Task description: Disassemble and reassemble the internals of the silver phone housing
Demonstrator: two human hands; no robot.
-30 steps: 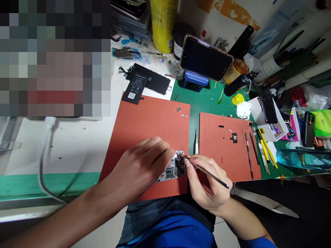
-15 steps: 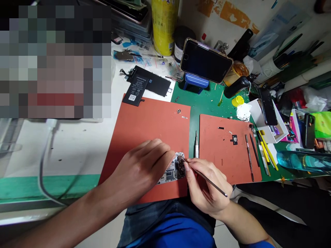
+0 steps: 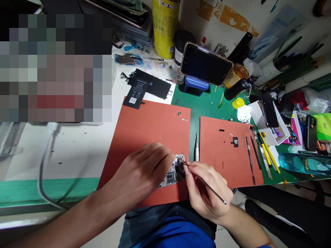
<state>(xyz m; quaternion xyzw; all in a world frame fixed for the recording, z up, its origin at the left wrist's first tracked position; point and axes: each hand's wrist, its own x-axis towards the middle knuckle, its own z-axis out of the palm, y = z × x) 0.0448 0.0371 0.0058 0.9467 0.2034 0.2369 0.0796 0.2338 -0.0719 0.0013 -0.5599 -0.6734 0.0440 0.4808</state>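
An opened phone point(image 3: 171, 178) lies on the left orange mat point(image 3: 144, 127), with its inner parts showing. My left hand point(image 3: 148, 167) is closed over the phone's left side, its fingertips bent down at the phone and partly hidden. In my right hand point(image 3: 208, 187), the fingers pinch a thin metal spudger point(image 3: 213, 191). Its working end reaches the upper right part of the phone; the far end sticks out past my palm. A small screwdriver point(image 3: 197, 148) lies just above my right hand, between the two mats.
A black battery point(image 3: 136, 93) lies at the left mat's top corner. Small parts and several tools rest on the right orange mat point(image 3: 222, 151). A phone point(image 3: 207, 63) leans on a blue stand. A bottle point(image 3: 302, 165) lies at right; a white cable point(image 3: 41, 172) hangs at left.
The view has tilted a little, so the bench sits slightly lower in it. Both hands stay at the phone, and the spudger's end has barely moved.
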